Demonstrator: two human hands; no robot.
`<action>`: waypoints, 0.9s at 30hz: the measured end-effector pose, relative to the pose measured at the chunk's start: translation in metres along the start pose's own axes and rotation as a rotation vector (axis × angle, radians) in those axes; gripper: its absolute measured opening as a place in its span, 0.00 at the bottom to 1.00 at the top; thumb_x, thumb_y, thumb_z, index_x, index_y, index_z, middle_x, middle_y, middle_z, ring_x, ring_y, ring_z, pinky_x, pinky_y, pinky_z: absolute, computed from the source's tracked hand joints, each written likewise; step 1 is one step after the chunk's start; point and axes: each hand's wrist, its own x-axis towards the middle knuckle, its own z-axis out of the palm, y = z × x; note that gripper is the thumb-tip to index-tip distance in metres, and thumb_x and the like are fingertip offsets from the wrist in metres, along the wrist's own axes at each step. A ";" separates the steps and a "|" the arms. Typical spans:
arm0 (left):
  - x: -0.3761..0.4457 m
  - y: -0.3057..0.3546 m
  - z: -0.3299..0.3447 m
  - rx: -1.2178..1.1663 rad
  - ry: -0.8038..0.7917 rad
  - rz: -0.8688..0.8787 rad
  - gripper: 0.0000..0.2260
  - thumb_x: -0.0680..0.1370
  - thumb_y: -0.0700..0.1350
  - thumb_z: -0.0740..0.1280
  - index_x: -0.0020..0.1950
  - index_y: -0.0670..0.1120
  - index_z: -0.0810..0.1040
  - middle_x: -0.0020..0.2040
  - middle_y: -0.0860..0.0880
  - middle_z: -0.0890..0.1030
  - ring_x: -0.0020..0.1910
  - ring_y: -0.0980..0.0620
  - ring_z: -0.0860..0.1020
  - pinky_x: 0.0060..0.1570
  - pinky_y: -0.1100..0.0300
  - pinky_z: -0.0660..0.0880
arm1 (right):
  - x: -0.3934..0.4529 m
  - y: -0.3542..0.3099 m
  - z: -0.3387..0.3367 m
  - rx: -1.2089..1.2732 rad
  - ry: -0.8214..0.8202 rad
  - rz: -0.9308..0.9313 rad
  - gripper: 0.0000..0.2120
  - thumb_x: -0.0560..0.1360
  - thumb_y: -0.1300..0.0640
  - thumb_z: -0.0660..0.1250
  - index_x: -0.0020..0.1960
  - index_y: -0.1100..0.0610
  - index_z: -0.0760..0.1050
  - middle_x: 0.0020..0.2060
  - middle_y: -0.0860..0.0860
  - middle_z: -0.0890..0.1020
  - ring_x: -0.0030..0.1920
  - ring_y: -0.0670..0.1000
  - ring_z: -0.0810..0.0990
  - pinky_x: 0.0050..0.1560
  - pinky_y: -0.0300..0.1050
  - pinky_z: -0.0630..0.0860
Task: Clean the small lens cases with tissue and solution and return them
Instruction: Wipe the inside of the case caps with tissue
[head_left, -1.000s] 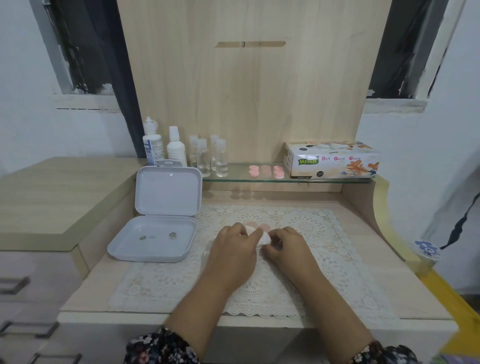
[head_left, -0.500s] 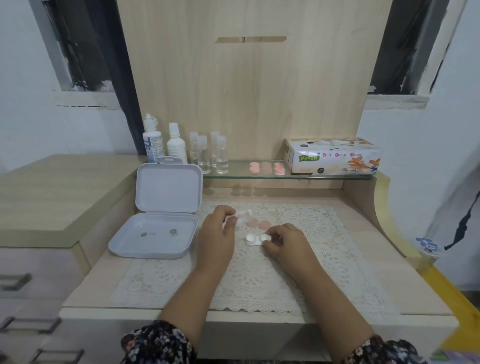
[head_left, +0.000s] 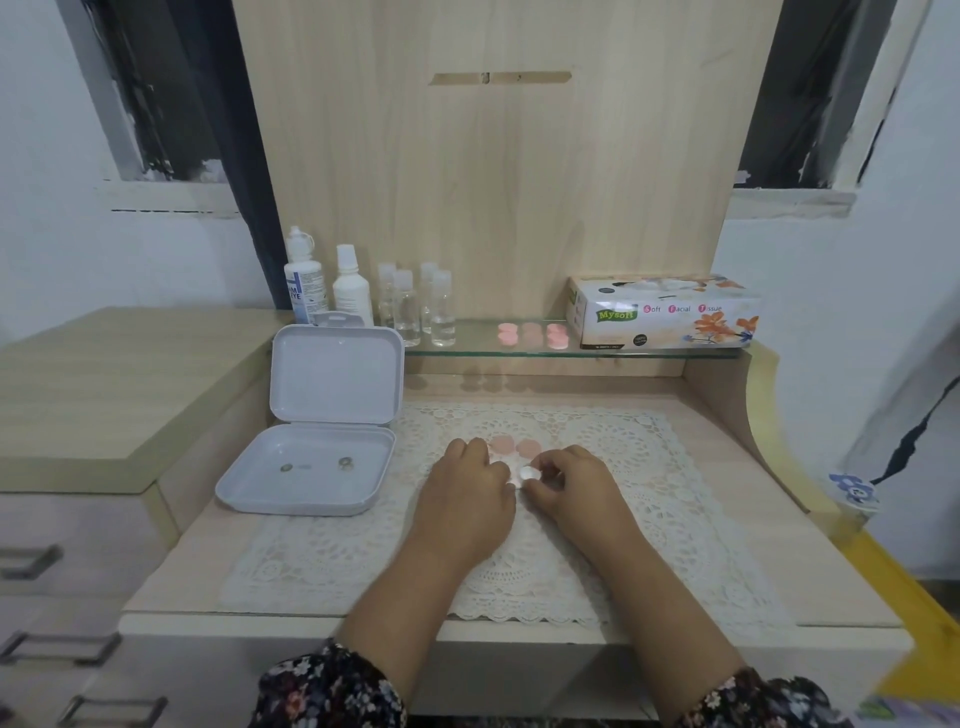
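Observation:
A small white lens case (head_left: 528, 473) lies on the lace mat (head_left: 675, 519) between my two hands. My right hand (head_left: 569, 483) pinches its right end with thumb and fingertips. My left hand (head_left: 467, 493) is curled over its left end and hides that part. Two pink caps (head_left: 514, 446) lie on the mat just behind the case. Several pink lens cases (head_left: 531, 335) sit on the glass shelf (head_left: 649, 353), beside a tissue box (head_left: 665, 312). Two white solution bottles (head_left: 327, 286) stand at the shelf's left end.
An open white plastic box (head_left: 311, 467) with two small items inside lies left of the mat, its lid upright. Several small clear bottles (head_left: 418, 309) stand on the shelf. A raised wooden cabinet top (head_left: 104, 384) is to the left, and a curved wooden side panel (head_left: 727, 415) to the right.
My left hand, lifted behind the case with something clear in its fingers half a second ago, has come back down onto the case's left end. My right hand stayed at the case.

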 end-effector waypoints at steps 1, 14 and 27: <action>0.001 -0.001 0.000 0.001 -0.039 -0.015 0.12 0.80 0.47 0.59 0.51 0.42 0.79 0.50 0.47 0.74 0.54 0.47 0.70 0.47 0.57 0.67 | 0.000 0.000 0.000 -0.004 0.000 0.000 0.11 0.74 0.55 0.69 0.56 0.55 0.79 0.45 0.46 0.75 0.47 0.45 0.72 0.41 0.29 0.65; 0.004 -0.017 -0.001 -0.242 0.310 -0.187 0.04 0.77 0.41 0.66 0.46 0.44 0.81 0.40 0.48 0.78 0.42 0.47 0.73 0.37 0.52 0.72 | -0.001 -0.002 -0.001 0.011 -0.003 0.004 0.10 0.74 0.55 0.69 0.54 0.55 0.80 0.45 0.47 0.76 0.46 0.45 0.73 0.41 0.33 0.67; 0.004 0.005 0.002 0.327 -0.066 0.109 0.07 0.62 0.42 0.74 0.28 0.46 0.76 0.31 0.50 0.75 0.36 0.48 0.73 0.33 0.54 0.67 | 0.000 -0.001 0.001 -0.016 0.003 0.008 0.10 0.73 0.52 0.69 0.53 0.53 0.78 0.45 0.45 0.75 0.46 0.44 0.73 0.42 0.32 0.67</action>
